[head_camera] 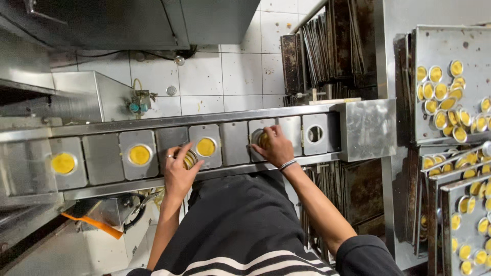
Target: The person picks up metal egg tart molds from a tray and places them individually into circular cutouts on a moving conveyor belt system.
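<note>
Your black striped top (240, 240) filled the bottom of the view, with both bare forearms reaching up from it to the steel conveyor (169, 122). Your left hand (180, 171) was curled around a small stack of round tart tins (190, 159), fingers narrow and closed on its sides, the thumb tip just beside the plate next along; a ring showed on one finger. That stack sat at the near edge of the belt, against a grey plate (205, 146) carrying a yellow-filled tin (206, 147). Your right hand (276, 148), a bracelet at the wrist, lay over another tin (261, 138) on a plate further right. Its fingers bent down around the rim, and it looked like a pinch, though the palm hid most of the tin. Beyond it stood a plate with an open round hole (315, 134). Two filled tins (139, 154) rode to the left. Trays of filled tins (450, 82) were stacked at the right.
</note>
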